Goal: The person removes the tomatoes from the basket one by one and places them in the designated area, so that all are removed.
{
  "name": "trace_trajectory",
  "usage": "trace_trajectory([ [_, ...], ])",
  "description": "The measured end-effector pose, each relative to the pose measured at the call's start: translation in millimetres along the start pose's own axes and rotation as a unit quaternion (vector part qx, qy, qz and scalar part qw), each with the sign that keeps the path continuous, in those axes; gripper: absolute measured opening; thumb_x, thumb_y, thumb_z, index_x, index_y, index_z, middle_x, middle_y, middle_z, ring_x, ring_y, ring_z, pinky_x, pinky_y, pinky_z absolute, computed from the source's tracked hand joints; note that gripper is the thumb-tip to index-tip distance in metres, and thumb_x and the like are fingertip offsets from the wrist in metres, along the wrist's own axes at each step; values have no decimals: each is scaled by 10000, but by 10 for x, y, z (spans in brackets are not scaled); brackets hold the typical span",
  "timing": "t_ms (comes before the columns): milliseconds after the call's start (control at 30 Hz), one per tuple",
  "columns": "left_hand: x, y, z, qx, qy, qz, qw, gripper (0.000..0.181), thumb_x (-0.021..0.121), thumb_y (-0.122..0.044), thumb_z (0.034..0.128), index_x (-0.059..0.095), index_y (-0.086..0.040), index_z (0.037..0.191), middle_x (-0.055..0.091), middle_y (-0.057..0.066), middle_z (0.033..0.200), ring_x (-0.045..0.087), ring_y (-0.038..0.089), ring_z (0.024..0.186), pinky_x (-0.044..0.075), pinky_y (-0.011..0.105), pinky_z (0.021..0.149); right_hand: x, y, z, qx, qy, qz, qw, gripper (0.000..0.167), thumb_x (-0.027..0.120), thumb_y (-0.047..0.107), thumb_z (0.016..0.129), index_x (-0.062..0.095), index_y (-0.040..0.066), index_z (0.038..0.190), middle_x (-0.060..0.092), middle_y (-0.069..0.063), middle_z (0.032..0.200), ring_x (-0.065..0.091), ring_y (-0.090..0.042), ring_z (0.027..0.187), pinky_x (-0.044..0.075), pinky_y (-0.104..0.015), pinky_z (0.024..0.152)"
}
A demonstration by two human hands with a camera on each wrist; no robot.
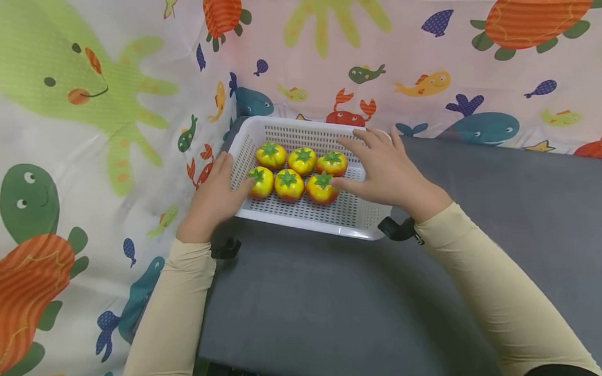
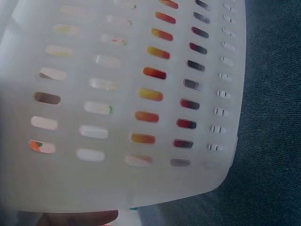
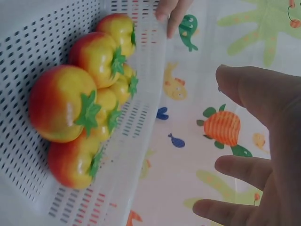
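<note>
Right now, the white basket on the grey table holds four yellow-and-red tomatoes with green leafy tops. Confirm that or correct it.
Not quite: the number is wrong. The head view shows six tomatoes in the white basket, in two rows of three. The rest holds: the basket stands on the grey table, and the tomatoes are yellow and red with green leafy tops.

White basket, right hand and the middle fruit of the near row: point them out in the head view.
White basket (image 1: 304, 225), head view: on its near rim.
Right hand (image 1: 388, 173), head view: on the back of the hand.
Middle fruit (image 1: 289, 190), head view: on yellow skin below its green leaves.
</note>
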State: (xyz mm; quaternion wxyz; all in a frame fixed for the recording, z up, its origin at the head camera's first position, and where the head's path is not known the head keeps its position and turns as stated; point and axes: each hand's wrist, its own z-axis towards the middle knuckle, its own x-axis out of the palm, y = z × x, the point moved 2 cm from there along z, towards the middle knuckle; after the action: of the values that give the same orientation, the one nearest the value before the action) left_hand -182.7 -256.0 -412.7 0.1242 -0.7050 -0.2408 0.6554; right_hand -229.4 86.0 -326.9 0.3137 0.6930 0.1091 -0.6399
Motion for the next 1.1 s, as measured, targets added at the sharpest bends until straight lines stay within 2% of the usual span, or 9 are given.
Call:
trace_trajectory([
  [200,34,-25,11,24,-46,-78,10000,827,569,-382,1033,148,-134,1701,98,75,1774,206,370,1592,263,646,1221,103,46,201,-63,209,236,9995,847,746,571,890,486,165,1586,472,-147,1603,338,-383,1519,66,-714,1242],
  [433,40,-26,-6,147,-151,-196,9996,689,470,-222,1074,187,-103,1691,142,92,1765,171,316,1612,196,561,1277,276,82,425,3,742,477,9961,768,825,416,873,549,135,1533,531,-128,1549,462,-369,1426,375,-628,1177],
  [767,15,-13,13,148,-299,-256,9991,671,465,-222,1085,198,-121,1692,149,81,1765,189,317,1607,204,561,1275,474,55,607,77,1141,825,9900,741,874,317,856,575,127,1507,613,-108,1463,568,-312,1285,478,-554,1113],
  [1100,-4,-30,-1,73,-326,-306,9990,669,460,-227,1084,200,-128,1692,152,72,1765,193,306,1607,200,546,1280,590,76,658,28,1359,675,9884,773,897,285,830,577,129,1516,621,-117,1437,557,-307,1251,452,-547,1138],
])
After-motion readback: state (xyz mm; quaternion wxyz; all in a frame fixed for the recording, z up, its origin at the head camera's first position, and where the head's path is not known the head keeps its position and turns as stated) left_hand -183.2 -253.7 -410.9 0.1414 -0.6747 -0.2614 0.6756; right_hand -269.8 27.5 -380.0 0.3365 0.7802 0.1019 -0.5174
